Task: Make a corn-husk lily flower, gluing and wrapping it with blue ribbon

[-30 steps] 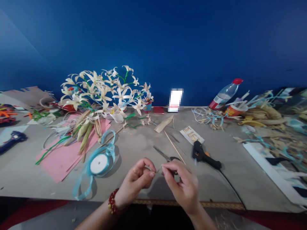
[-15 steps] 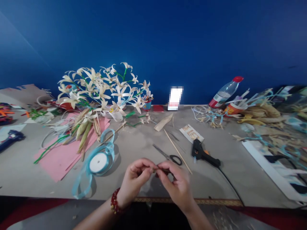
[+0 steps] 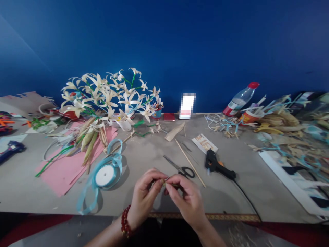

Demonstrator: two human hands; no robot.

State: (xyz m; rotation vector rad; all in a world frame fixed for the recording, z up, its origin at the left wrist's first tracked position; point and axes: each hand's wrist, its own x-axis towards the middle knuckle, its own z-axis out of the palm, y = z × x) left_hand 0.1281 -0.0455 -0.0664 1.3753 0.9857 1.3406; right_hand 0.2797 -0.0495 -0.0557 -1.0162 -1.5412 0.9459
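My left hand (image 3: 146,190) and my right hand (image 3: 186,195) meet fingertip to fingertip above the front of the table. Both are closed in a pinch on a small tan-green strip (image 3: 164,182), mostly covered by the fingers, so its kind cannot be made out. A red bead bracelet is on my left wrist. Just beyond the hands lie black-handled scissors (image 3: 181,168) and a thin wooden stick (image 3: 191,164). To the left rests a roll of light blue ribbon (image 3: 105,174) with loose loops.
A black glue gun (image 3: 218,166) with its cord lies right, near a white power strip (image 3: 285,181). White husk-like flowers (image 3: 108,92) stand back left, behind pink paper (image 3: 59,171). A bottle (image 3: 239,99), a bright phone screen (image 3: 187,106) and dried husks (image 3: 280,118) line the back.
The fingers have shifted slightly around the small strip, with my right thumb raised closer to the left fingertips. The left wrist has moved a little to the right. Objects on the table stay put.
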